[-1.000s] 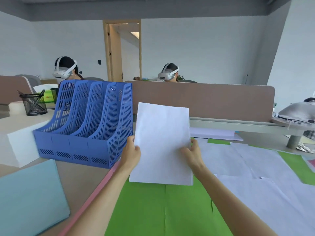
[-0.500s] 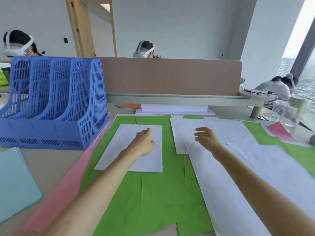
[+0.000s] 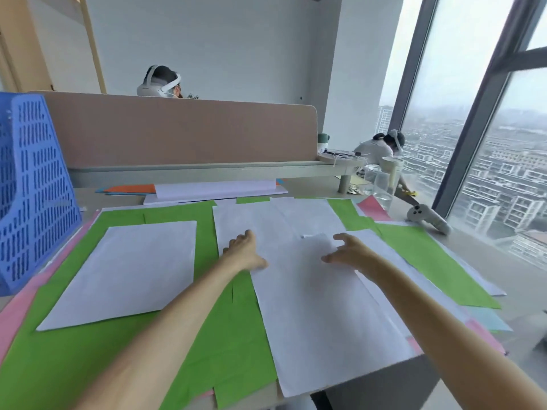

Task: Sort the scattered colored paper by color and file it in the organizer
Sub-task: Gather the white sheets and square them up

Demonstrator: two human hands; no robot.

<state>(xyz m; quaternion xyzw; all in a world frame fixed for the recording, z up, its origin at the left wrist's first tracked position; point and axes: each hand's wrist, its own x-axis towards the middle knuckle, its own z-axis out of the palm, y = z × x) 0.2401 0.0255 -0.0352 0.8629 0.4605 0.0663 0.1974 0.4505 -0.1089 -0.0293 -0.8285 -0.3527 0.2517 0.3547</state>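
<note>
At the far left I see the blue mesh organizer [image 3: 32, 187] standing upright on the worktop [image 3: 310, 187], only partly in view. Pink paper [image 3: 17, 309] lies along the near left edge, and a broad spread of green paper [image 3: 88, 350] lies on top of it. A white sheet [image 3: 127, 270] rests flat on that green, a little askew, just beside the organizer's base. At the back of the worktop, against the divider panel [image 3: 177, 128], orange paper [image 3: 133, 189] pokes out from under a flat white stack [image 3: 216, 189].

Toward the middle, my left hand [image 3: 245, 251] lies palm down at the left edge of the overlapping white sheets [image 3: 319, 321], its fingers [image 3: 243, 238] loosely apart and gripping nothing. My right hand [image 3: 349, 253] is over the same white sheets, near the left hand, its fingers [image 3: 334, 257] spread and slightly curved, holding nothing. I cannot tell whether its tips touch the paper.

To the right more green paper [image 3: 429, 261] shows from under the white sheets. Beyond it a red-pink sheet [image 3: 370, 207], a clear glass jar [image 3: 379, 184] and a grey handheld controller [image 3: 426, 221] sit near the window.
</note>
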